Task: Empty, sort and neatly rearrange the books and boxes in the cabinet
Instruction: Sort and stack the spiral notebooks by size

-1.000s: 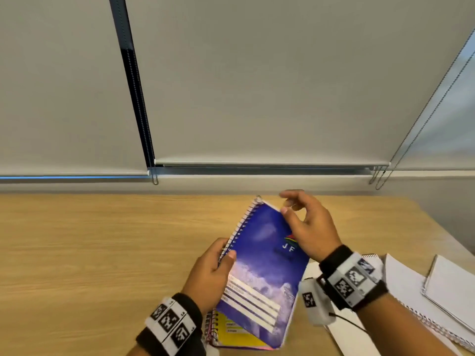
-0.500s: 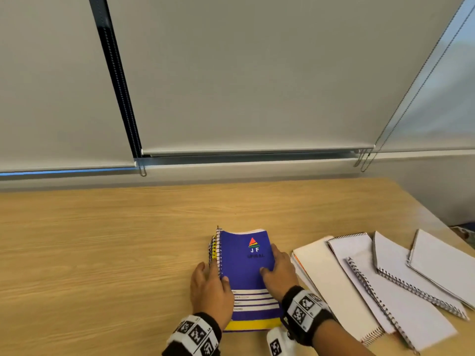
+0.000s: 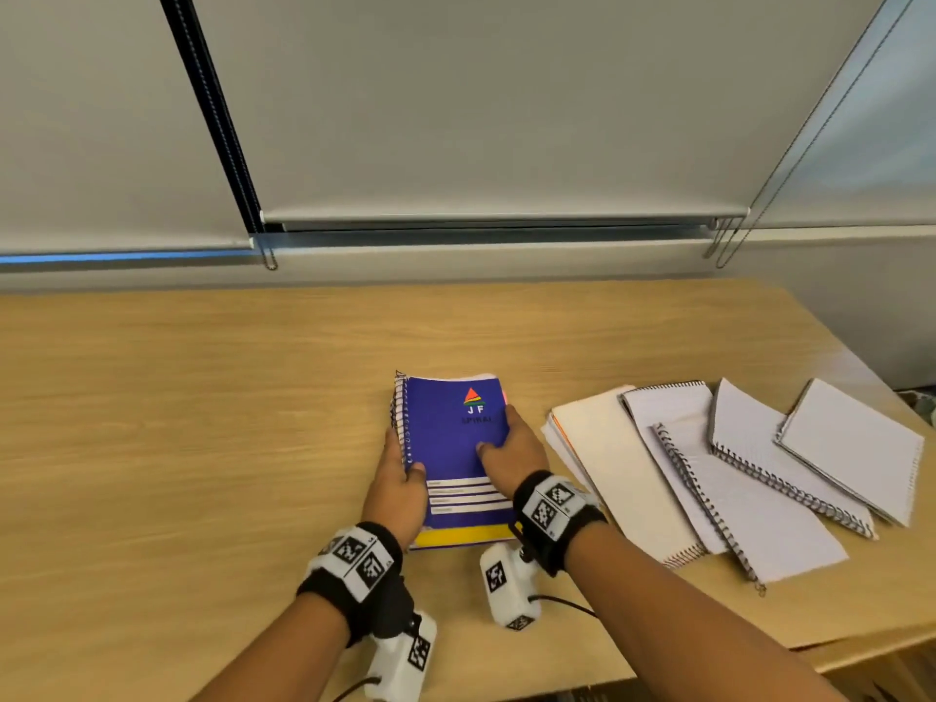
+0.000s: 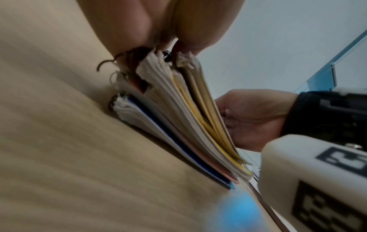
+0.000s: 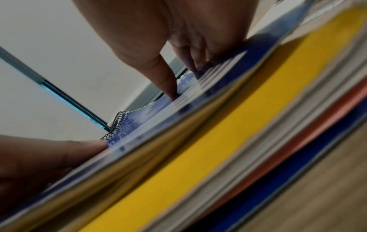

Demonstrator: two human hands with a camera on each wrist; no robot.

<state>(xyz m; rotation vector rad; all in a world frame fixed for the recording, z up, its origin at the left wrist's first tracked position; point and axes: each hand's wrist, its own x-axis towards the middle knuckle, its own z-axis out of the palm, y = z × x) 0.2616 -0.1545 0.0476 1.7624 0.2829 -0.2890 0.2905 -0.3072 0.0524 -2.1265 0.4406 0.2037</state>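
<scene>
Head view
Stack (image 3: 451,448): spiral notebooks piled flat on the table (image 3: 202,423), blue cover on top, seen near centre, toward 6 o'clock.
Left hand (image 3: 397,486): laid against the spiral edge at the stack's 9 o'clock side, thumb bent onto the cover, fingers along the side.
Right hand (image 3: 509,456): laid at the stack's 3 o'clock edge, thumb pressed on the cover, fingers wrapped down the side.
White notebooks (image 3: 734,473): fanned and overlapping at 3 o'clock of the stack, apart from it.

Left wrist view
Stack (image 4: 178,117): page edges and spirals are seen, with yellow, pink and blue covers between.
Left hand (image 4: 158,23): fingertips pressed to the spiral end; the grip is closed around the stack's edge.
Right hand (image 4: 252,116): seen at 3 o'clock, cupped at the stack's far side.

Right wrist view
Stack (image 5: 218,141): blurred; blue top cover over yellow, orange and blue layers.
Right hand (image 5: 168,39): thumb tip set on the top cover, fingers curled at the edge.
Left hand (image 5: 39,164): thumb rested beside the spirals at 9 o'clock.
</scene>
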